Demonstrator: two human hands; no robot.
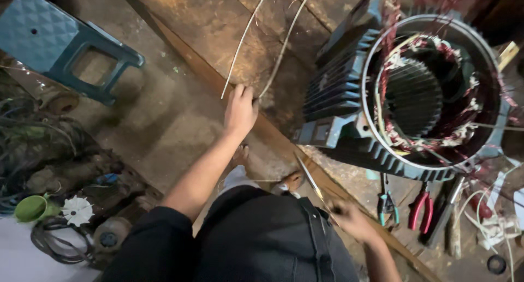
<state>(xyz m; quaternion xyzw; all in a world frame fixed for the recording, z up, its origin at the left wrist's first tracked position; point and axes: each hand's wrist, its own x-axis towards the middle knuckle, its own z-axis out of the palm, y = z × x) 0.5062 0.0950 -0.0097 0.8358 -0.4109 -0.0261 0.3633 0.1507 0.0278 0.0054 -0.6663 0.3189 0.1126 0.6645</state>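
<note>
My left hand point(240, 110) is stretched forward over the edge of a worn wooden bench point(218, 25), closed around thin white sleeving strands point(245, 36) that rise away from it. My right hand point(349, 219) is low near my lap, blurred, gripping a slim metal blade-like tool point(308, 175) that points up and left. To the right stands a large grey finned motor stator point(338, 91) with reddish copper windings point(431, 91) and white lacing around its open bore.
Red-handled pliers point(419, 208) and teal-handled cutters point(386, 203) lie on the bench below the stator, with white wire scraps point(491, 222) at right. A teal plastic stool point(60, 42) lies at upper left. Cables, a green cup point(31, 207) and a white fan part point(76, 210) clutter the floor at left.
</note>
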